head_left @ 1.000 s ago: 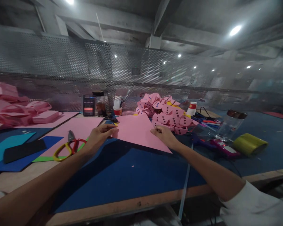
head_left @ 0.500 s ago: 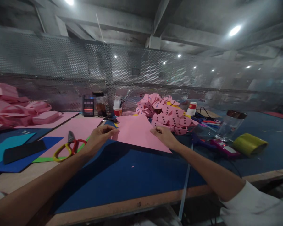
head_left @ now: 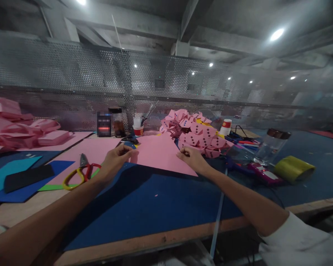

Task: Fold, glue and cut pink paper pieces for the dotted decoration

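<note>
A sheet of pink paper is held up above the blue table mat, its near edge slanting down to the right. My left hand pinches its left edge between thumb and fingers. On the opposite edge, my right hand grips the sheet the same way. Just behind the paper rises a heap of folded pink paper pieces with dark dots. Scissors with red and yellow handles lie left of my left forearm.
Blue and black sheets lie at the left, before a pile of pink paper strips. A clear jar, a yellow roll and a magenta tool sit at the right. Paper cups stand behind.
The pink sheet has shifted slightly, its right near corner now a little higher and further left. My left hand has moved slightly left and up; both hands keep their pinch.
</note>
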A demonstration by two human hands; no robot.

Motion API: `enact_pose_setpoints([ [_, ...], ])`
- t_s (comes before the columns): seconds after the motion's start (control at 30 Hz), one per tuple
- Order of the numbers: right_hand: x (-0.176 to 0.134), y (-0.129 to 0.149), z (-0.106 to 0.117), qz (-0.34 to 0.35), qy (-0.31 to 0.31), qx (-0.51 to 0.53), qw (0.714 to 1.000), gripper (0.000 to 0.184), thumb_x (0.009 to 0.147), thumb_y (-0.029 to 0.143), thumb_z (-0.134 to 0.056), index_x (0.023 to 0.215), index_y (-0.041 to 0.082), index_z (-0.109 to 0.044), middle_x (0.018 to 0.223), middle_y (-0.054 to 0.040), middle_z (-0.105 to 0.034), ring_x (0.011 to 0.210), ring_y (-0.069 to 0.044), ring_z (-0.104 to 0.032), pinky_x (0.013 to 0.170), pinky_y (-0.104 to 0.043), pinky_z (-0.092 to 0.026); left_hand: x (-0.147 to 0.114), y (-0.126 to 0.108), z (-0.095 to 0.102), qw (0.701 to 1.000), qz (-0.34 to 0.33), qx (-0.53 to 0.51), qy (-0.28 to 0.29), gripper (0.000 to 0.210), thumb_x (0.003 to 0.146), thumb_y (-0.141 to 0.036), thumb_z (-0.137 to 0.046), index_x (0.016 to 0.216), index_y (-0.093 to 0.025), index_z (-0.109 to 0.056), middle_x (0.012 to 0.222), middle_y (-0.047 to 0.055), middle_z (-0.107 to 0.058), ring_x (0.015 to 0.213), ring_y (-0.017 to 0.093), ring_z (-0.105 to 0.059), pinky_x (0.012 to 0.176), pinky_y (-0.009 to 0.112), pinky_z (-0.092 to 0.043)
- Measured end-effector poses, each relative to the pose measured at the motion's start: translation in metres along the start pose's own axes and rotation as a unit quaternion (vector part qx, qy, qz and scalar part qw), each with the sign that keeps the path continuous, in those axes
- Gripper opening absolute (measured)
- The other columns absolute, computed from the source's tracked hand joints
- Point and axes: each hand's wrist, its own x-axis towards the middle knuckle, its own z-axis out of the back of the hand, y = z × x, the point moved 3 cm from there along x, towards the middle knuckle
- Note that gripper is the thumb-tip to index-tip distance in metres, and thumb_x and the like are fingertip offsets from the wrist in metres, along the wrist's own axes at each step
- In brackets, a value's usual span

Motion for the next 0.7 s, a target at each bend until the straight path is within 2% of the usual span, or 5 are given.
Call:
enact_pose_setpoints([
  [0.13,0.0002,0.0007,0.0008,0.004,-0.006,-0.005,1.000,0.031,0.091,0.044,-0.062,0.073,0.020,-0.056,0.070,0.0008,-0.056,0.066,-0.015,-0.049,0.064,-0.030,-0.036,0.0004,-0.0014,0.0001,1.000,-0.015,0.021,0.008,0.035,0.077,-0.053,-0.081,0.084,-0.019,-0.074,0.082,0.003,-0.070,0.066,0.014,-0.054,0.058,0.026,-0.037],
  [0.23,0.0006,-0.0001,0.0006,-0.001,-0.008,-0.006,1.000,0.031,0.091,0.044,-0.062,0.072,0.020,-0.056,0.068,0.0011,-0.055,0.064,-0.015,-0.048,0.062,-0.030,-0.035,0.0011,-0.0024,-0.0002,0.999,-0.029,0.030,0.010,0.035,0.077,-0.053,-0.082,0.083,-0.019,-0.075,0.079,0.003,-0.070,0.067,0.015,-0.056,0.061,0.027,-0.040],
  [0.7,0.0013,-0.0017,0.0015,0.007,-0.010,-0.014,1.000,0.031,0.092,0.044,-0.062,0.073,0.020,-0.057,0.072,0.0000,-0.059,0.066,-0.016,-0.051,0.064,-0.030,-0.036,-0.0007,-0.0061,-0.0006,0.997,-0.051,0.057,0.025,0.036,0.077,-0.054,-0.080,0.085,-0.020,-0.077,0.080,0.004,-0.072,0.069,0.018,-0.058,0.064,0.030,-0.044],
])
